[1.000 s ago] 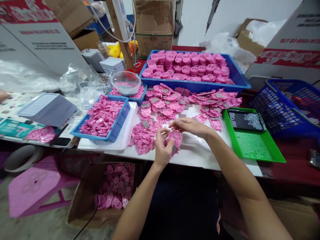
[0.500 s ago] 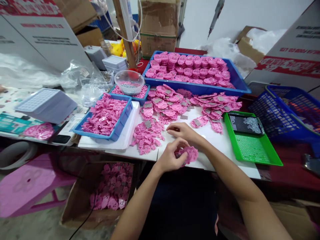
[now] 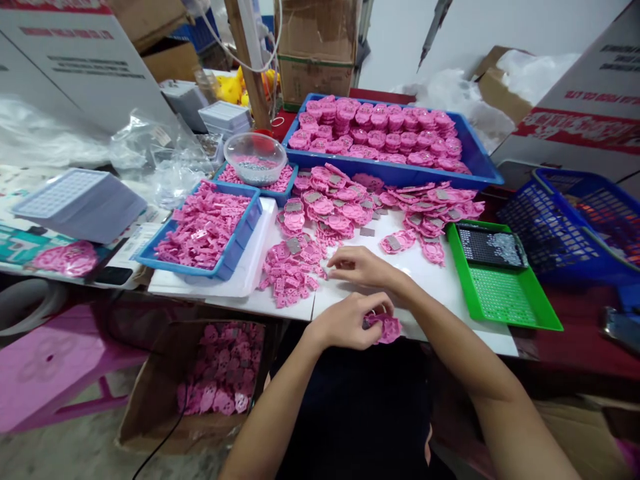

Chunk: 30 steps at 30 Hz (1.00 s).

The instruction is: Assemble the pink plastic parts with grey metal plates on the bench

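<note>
- Our left hand is closed around a small pink plastic piece at the near edge of the white table.
- Our right hand lies just beyond it, fingers loosely bent and partly spread, with its fingertips beside a heap of little pink parts. We cannot tell if it holds anything.
- Past the hands, flat pink pieces with grey squares lie spread out.
- Far across the table, a big blue tray holds neat stacks of pink pieces.
- On the left, a smaller blue tray is full of tiny pink parts, and a clear bowl sits behind it.
- On the right, a green tray holds a black grid plate.
- Further right is a blue basket.
- Below the table, on the left, a brown box has more pink pieces in it.
- White cartons on both sides carry red bands and dark print. We cannot read the words; they are too small and blurred.
</note>
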Tool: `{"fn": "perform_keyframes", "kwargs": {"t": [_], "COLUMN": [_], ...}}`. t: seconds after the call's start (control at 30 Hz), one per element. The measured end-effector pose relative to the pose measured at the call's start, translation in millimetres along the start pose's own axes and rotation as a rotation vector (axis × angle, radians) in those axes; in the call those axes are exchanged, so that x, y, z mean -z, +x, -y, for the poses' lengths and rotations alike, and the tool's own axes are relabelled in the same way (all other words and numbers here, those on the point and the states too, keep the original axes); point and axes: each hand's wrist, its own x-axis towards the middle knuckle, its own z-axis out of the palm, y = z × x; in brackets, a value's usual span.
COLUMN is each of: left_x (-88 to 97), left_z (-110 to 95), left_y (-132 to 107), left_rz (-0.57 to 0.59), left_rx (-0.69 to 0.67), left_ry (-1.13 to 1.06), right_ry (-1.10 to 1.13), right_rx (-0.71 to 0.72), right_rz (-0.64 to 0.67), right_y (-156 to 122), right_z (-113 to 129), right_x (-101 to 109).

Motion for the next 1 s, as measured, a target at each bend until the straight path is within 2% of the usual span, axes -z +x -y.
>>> {"fn": "perform_keyframes", "kwargs": {"t": [0.17, 0.23, 0.33, 0.43, 0.57, 0.67, 0.73, 0.87, 1.0], "left_x": [3.5, 3.1, 0.4, -3.6, -8.5, -10.6, -11.1, -11.0, -11.9], "left_z": [3, 4, 5, 6, 11, 15, 15, 13, 13], "left_y": [0, 0, 1, 4, 7, 8, 9, 8, 8], "left_rz": [0.064, 0.032, -0.093, -0.223, -0.473, -0.635, -0.685, -0.707, -0.749], "left_rx": [0.006, 0.029, 0.07, 0.105, 0.185, 0.217, 0.216, 0.191, 0.241], "left_ry": [-0.251, -0.297, -0.308, -0.339, -0.363, -0.433, -0.436, -0.377, -0.354], "right_ry": [-0.232, -0.263, -0.305, -0.254, -0.176, -0.157, -0.162, -0.175, -0.118], "right_rx": [0.099, 0.113, 0.112, 0.143, 0.137, 0.099, 0.075, 0.048, -0.049], "right_rz": [0.133, 0.137, 0.119, 0.127, 0.19, 0.181, 0.161, 0.154, -0.004], "right_y": [14, 16, 13, 7, -3, -9, -11, -12, -21], "right_z": [6, 2, -8, -15, -13, -9, -8, -10, -7], "right_x": [-13, -14, -9, 1, 16, 22, 22, 24, 43]}}
